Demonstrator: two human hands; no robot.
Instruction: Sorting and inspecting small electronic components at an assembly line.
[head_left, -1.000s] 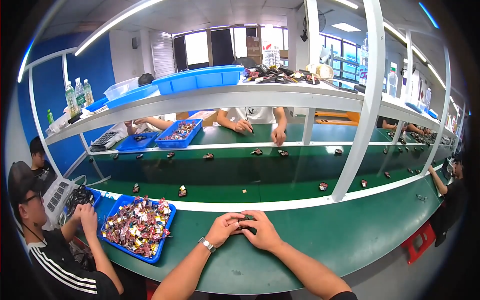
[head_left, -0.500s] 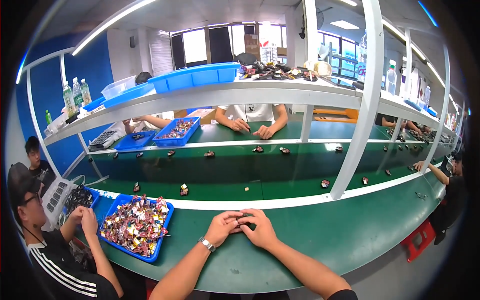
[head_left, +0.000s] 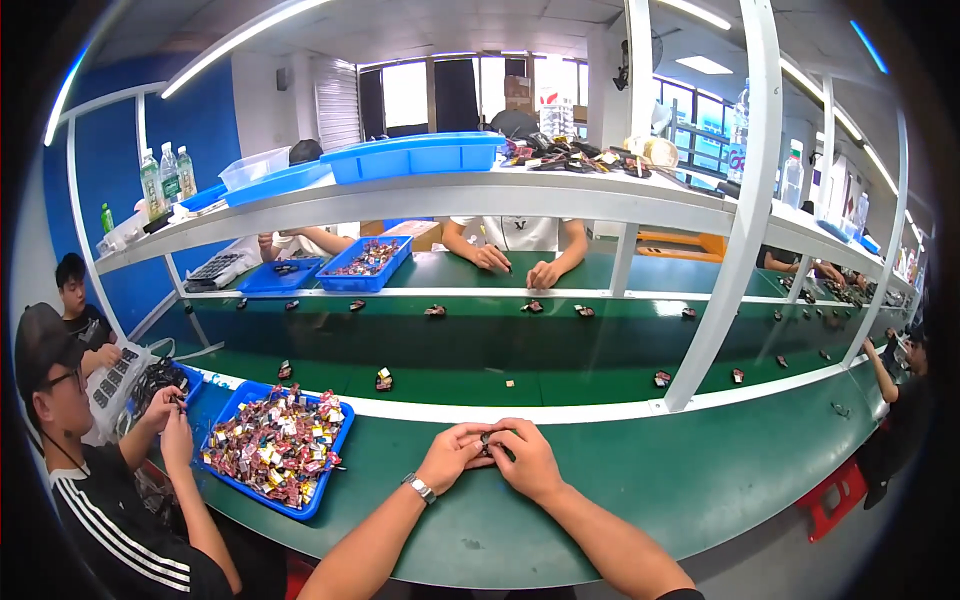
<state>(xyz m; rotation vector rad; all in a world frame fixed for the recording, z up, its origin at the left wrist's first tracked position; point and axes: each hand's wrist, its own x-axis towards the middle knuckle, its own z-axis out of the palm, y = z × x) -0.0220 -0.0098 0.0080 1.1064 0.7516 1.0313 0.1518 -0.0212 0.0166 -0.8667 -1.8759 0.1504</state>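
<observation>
Over the green work surface [head_left: 600, 460], my left hand [head_left: 453, 462] and my right hand [head_left: 527, 463] meet fingertip to fingertip. Between them they pinch a small dark piece [head_left: 487, 441], mostly covered by the fingers, so its kind does not show. A metal-banded watch [head_left: 419, 487] is on my left wrist. To the left stands a blue tray [head_left: 347, 432] heaped with small red, white and yellow parts [head_left: 275, 448]. A tiny dark bit [head_left: 472, 544] lies on the surface in front of me.
Beyond a white rail [head_left: 560, 409], a green conveyor belt [head_left: 450, 385] carries scattered small parts. A white post [head_left: 725, 215] rises at right under a shelf [head_left: 560, 190] with blue trays. A co-worker [head_left: 110, 500] sits close at left; another person [head_left: 515, 240] works opposite.
My hands stay together, and the dark piece shows a little more between the fingertips. The view has shifted slightly. The left co-worker's hands now show a small dark item.
</observation>
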